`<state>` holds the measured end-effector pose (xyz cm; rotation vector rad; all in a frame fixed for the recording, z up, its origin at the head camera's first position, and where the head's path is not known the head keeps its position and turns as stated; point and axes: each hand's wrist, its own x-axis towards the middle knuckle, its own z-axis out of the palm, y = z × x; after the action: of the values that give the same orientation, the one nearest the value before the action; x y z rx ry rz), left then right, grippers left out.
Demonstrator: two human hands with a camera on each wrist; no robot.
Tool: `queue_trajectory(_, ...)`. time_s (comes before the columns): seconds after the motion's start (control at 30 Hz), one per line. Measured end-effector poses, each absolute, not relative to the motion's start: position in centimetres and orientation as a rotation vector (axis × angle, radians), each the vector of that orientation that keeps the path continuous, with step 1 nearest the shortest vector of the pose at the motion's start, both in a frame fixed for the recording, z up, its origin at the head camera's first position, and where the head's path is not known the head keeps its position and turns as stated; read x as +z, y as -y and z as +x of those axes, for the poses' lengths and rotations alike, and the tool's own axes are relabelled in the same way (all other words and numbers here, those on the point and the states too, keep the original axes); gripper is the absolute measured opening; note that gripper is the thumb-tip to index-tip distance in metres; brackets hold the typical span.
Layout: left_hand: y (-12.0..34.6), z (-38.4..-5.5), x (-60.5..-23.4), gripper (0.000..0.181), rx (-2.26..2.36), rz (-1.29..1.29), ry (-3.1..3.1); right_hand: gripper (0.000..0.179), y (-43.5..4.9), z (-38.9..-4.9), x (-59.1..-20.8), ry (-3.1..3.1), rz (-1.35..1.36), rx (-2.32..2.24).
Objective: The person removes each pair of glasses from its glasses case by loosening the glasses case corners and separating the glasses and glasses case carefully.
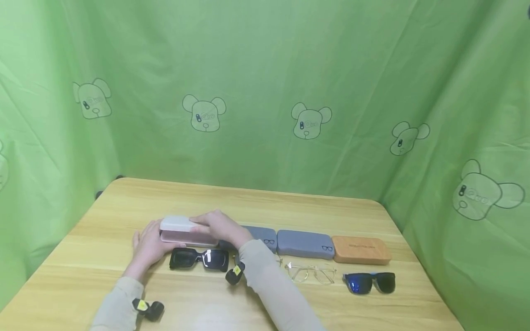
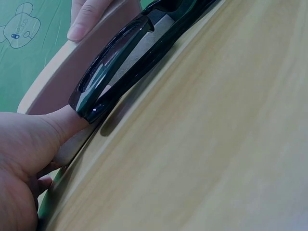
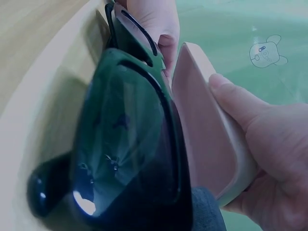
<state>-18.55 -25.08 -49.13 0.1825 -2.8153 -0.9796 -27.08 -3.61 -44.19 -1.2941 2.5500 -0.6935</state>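
Note:
A white glasses case (image 1: 177, 224) with a pink lining stands partly open at the left of the table. My left hand (image 1: 150, 246) holds its left end, thumb along the front and fingers around the far side. With thumb and fingers my right hand (image 1: 221, 226) grips the raised lid, whose pink inner side (image 3: 207, 115) faces the right wrist camera. Black thick-framed sunglasses (image 1: 184, 258) lie directly in front of the case. In the left wrist view, the sunglasses (image 2: 110, 72) overlap the tip of my left thumb.
Right of the white case, a grey-blue case (image 1: 261, 233), another grey-blue case (image 1: 304, 243) and an orange-brown case (image 1: 361, 250) form a row. Before them lie thin gold-rimmed glasses (image 1: 302, 274) and blue-lensed sunglasses (image 1: 362, 283). My right forearm partly covers another thin-framed pair. Green curtains (image 1: 256, 69) surround the table.

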Motion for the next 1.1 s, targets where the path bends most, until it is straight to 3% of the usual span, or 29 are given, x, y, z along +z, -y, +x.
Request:
queue_trajectory(0.87,24.8,-18.3,-49.1,0.111,-0.926,0.233,2.876,0.053,4.0,-25.7,-45.2,-2.741,-1.472,-0.385)
queue_trajectory(1.1,24.9,-18.3,-48.8,0.112,-0.945,0.237,2.879,0.054,4.2,-24.9,-45.0,-2.794,-1.386,-0.36)
